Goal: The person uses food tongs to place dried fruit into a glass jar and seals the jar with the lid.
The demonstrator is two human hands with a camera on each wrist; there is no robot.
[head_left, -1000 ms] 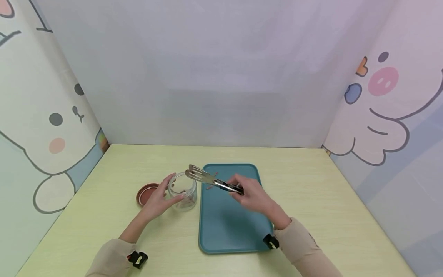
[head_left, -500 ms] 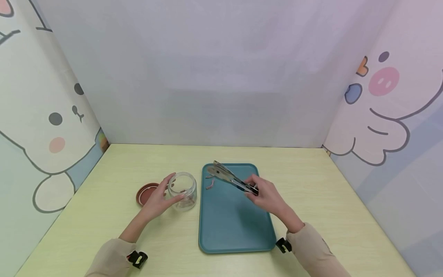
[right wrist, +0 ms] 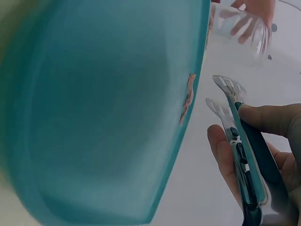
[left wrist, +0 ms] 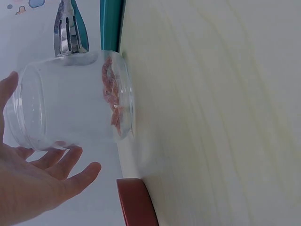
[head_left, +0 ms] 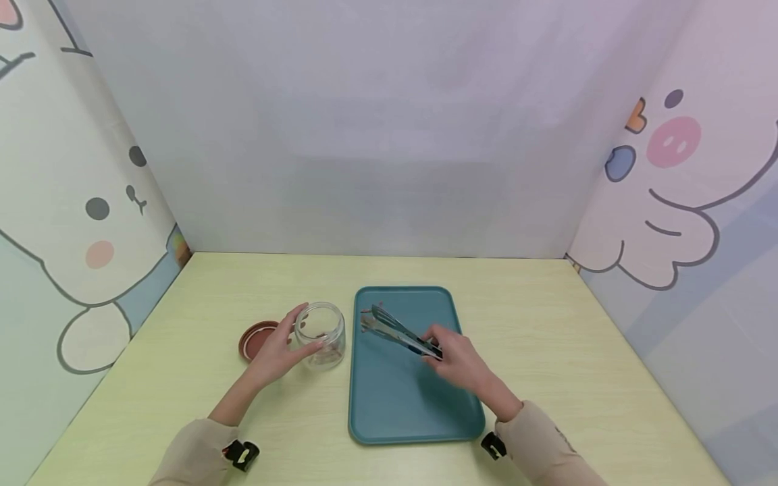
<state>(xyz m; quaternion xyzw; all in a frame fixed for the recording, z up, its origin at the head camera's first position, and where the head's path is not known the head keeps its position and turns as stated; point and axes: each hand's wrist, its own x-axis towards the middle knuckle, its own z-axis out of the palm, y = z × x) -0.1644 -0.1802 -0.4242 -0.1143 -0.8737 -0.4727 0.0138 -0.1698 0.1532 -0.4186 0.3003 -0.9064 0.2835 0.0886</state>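
An uncapped glass jar (head_left: 328,352) stands left of the teal tray, and my left hand (head_left: 275,356) holds its side between thumb and fingers. Reddish, meat-like strips (left wrist: 111,87) lie at the bottom of the jar in the left wrist view. My right hand (head_left: 458,363) grips metal tongs (head_left: 398,334) with dark handles. Their tips are spread apart over the tray's far left corner, close to a few small reddish strips (head_left: 366,311). One such strip (right wrist: 189,98) shows on the tray in the right wrist view, with the parted tong tips beyond it.
The teal tray (head_left: 413,412) lies lengthwise in the middle of the pale wooden table (head_left: 535,324). A round red-brown lid (head_left: 252,343) rests left of the jar, partly behind the left hand. Cartoon-printed walls flank a plain back wall.
My right hand has carried the tongs rightward from over the jar to above the tray, then lowered them toward the strips. The left hand and jar have stayed put.
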